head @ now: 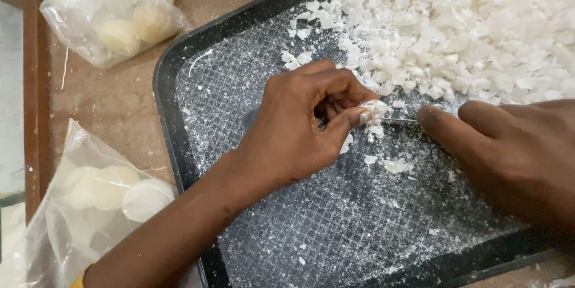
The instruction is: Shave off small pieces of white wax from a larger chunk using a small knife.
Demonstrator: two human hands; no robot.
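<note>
left hand (pixel 299 129) pinches a white lump (pixel 375 108) over the black tray (pixel 179 66) so chips fall inside; right hand (pixel 509 150) grips a thin blade (pixel 398 120) against it

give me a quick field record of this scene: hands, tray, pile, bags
left hand: pinching a small white lump over the tray
right hand: holding a thin metal blade against the lump
tray: dark, dusted with white crumbs
pile: white flakes, tray's far right
bags: two clear plastic ones left of tray, holding pale round pieces
</note>
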